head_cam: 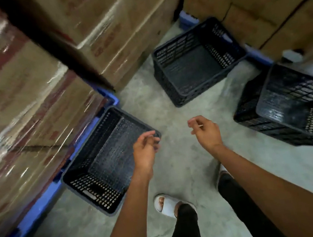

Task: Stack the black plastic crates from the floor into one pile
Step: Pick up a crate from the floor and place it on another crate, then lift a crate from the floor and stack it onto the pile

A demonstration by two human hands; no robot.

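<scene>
Black perforated plastic crates stand on the concrete floor. One crate point(105, 159) lies at the left beside a blue pallet. A second crate point(194, 62) sits farther ahead at centre. At the right, one crate is nested askew inside another, forming a short pile point(291, 111). My left hand point(146, 152) hovers over the near right corner of the left crate, fingers loosely curled, holding nothing. My right hand point(205, 131) hangs above bare floor between the crates, fingers relaxed and empty.
Tall stacks of shrink-wrapped cardboard boxes point(18, 97) on blue pallets point(34, 215) wall in the left and back. More cardboard boxes point(276, 1) stand at the back right. My feet in white slippers point(169, 203) are on the grey floor point(178, 165).
</scene>
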